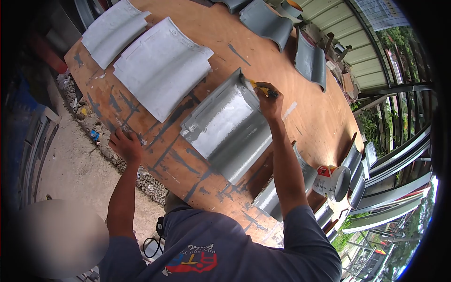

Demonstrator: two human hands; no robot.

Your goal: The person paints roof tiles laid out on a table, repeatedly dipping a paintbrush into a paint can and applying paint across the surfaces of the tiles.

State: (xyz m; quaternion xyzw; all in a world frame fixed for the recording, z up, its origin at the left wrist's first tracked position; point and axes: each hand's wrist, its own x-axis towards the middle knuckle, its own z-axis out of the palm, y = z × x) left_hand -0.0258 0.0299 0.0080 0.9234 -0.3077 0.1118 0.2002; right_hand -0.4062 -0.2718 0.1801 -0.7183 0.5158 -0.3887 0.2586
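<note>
– Where does the curved tile [235,127] lie?
– On the wooden board [300,113], in front of the person, beside a pale tile [162,68]. Grey coating covers its edges and one broad band, while a whitish patch shows in the middle

– What are the hands doing?
– The right hand [271,101] is closed around a brush [260,87] at the tile's far corner. The left hand [126,143] rests at the board's edge, fingers bent; I can't tell whether they grip it

– How would that tile handle?
– Fairly heavy and stiff, I'd judge, with corners that could chip if knocked. The shiny grey looks wet, so it would be slippery and smear under a thumb

– So where to take hold?
– Underneath, at two opposite edges, palms supporting the weight and fingers off the coated face. The brush seems light, best pinched by its handle
</note>
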